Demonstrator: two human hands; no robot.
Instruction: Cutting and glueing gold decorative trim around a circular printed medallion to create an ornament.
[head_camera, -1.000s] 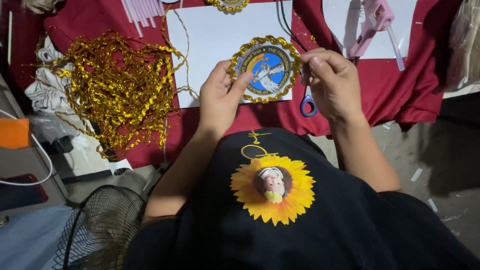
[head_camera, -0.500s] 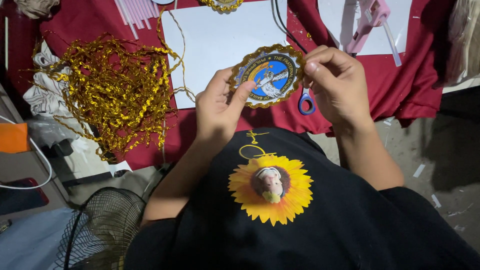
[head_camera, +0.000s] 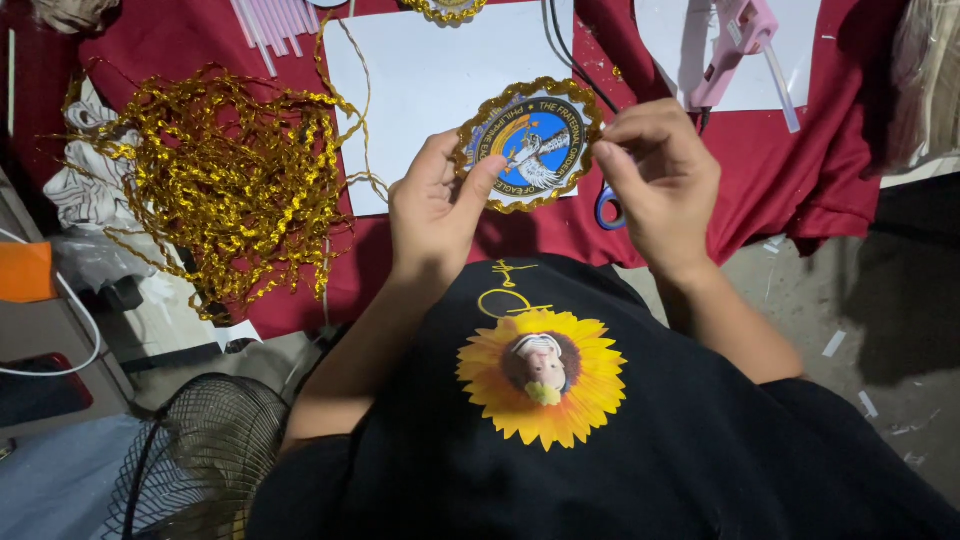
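Note:
I hold a round blue emblem (head_camera: 532, 143) edged with gold trim between both hands, above a red cloth (head_camera: 780, 170). My left hand (head_camera: 432, 205) grips its lower left edge, thumb on the face. At the right edge, my right hand (head_camera: 655, 180) pinches the gold border with its fingertips. A strand of gold trim runs from the emblem's left side toward a big tangle of gold trim (head_camera: 215, 180) on the cloth to the left.
A white sheet (head_camera: 420, 80) lies under the emblem. Blue-handled scissors (head_camera: 607, 210) peek out beside my right hand. A pink glue gun (head_camera: 735, 45) rests on white paper at top right, pink sticks (head_camera: 270, 25) at top left. A wire fan guard (head_camera: 195, 460) stands at lower left.
Both hands have shifted slightly while turning the emblem; it sits a little lower in view. The grip of each hand is the same.

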